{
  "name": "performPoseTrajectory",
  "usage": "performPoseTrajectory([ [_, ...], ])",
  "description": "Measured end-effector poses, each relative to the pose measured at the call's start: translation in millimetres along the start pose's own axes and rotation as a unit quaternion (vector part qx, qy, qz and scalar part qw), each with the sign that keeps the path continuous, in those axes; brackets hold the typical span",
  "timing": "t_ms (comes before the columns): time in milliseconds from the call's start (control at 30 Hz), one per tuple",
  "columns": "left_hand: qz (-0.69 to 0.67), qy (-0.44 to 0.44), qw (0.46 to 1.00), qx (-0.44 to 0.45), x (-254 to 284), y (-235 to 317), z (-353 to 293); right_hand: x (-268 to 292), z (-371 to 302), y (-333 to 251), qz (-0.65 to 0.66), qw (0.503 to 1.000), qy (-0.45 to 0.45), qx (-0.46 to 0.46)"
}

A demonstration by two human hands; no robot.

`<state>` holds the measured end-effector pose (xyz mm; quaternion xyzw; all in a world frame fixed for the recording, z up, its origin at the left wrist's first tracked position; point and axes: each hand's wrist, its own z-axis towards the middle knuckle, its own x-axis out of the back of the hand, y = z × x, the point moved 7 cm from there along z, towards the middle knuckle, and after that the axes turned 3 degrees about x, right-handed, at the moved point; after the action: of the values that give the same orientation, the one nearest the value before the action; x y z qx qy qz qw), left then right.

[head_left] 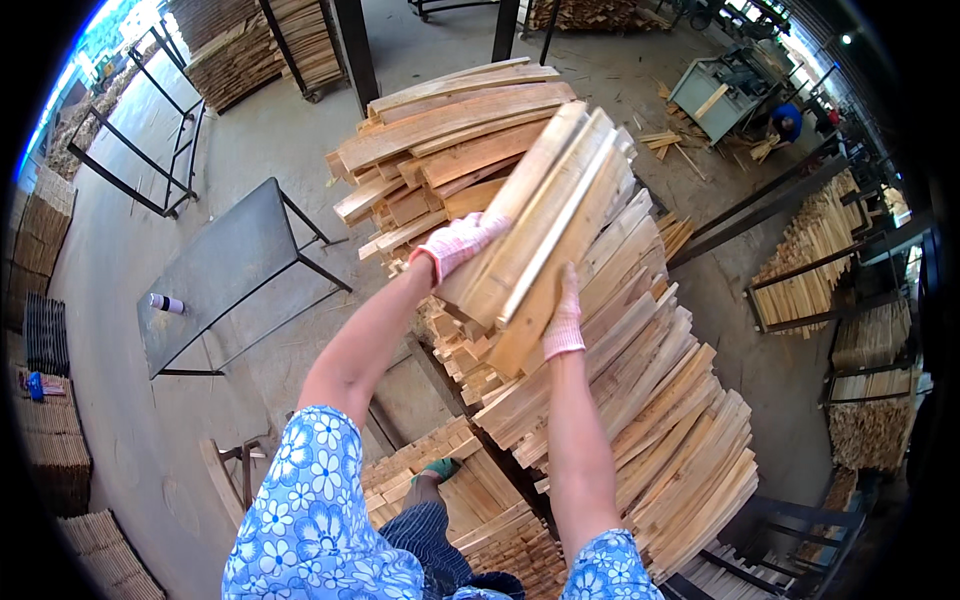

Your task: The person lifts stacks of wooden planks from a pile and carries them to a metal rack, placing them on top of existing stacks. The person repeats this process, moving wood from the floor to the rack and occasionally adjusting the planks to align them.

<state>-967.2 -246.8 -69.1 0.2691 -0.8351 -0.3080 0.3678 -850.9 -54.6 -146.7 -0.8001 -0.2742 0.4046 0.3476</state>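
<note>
Between my two gloved hands is a bundle of several wooden planks (545, 215), slanting from lower left to upper right. My left hand (462, 243), in a pink and white knit glove, is closed on the bundle's left side. On its right side my right hand (566, 315), gloved alike, presses against the outermost plank with the thumb up. Right below the bundle lies a large stack of planks (640, 350), fanned out toward the lower right. A further pile of planks (460, 125) rises behind my left hand. The fingers under the bundle are hidden.
A dark metal table (225, 265) with a bottle (167, 303) on it stands at left. Metal frames (140, 150) are beyond it. At the far right a person in blue (786, 122) bends beside a machine (725, 95). My foot (440, 467) rests on stacked boards below.
</note>
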Motion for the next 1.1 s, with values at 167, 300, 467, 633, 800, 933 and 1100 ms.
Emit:
performPoseTrajectory([
  [167, -0.018, -0.043, 0.998, -0.042, -71.8, 18.2, -58.3, 49.2, -61.9, -6.4, 0.096, 0.995, -0.002, -0.018],
  [300, -0.121, -0.074, 0.990, -0.009, -136.2, -12.0, -133.5, 98.3, -144.4, -8.0, 0.054, 0.996, -0.060, 0.033],
  [467, -0.460, -0.274, 0.838, 0.100, -215.7, -109.0, -228.9, 168.9, -291.4, 54.3, 0.040, 0.995, 0.047, -0.077],
  [633, -0.535, -0.342, 0.732, 0.247, -279.9, -200.8, -189.3, 195.6, -321.8, 132.4, 0.153, 0.972, 0.118, -0.135],
  [800, -0.438, -0.249, 0.822, 0.264, -310.5, -230.8, -207.7, 216.2, -332.0, 163.2, 0.080, 0.983, 0.114, -0.116],
  [933, -0.381, -0.217, 0.887, 0.144, -300.9, -204.4, -259.2, 232.6, -392.4, 160.7, 0.018, 0.993, 0.112, 0.018],
  [1100, -0.288, -0.276, 0.914, 0.074, -324.8, -148.1, -326.5, 241.2, -472.7, 135.7, 0.276, 0.942, 0.094, 0.164],
])
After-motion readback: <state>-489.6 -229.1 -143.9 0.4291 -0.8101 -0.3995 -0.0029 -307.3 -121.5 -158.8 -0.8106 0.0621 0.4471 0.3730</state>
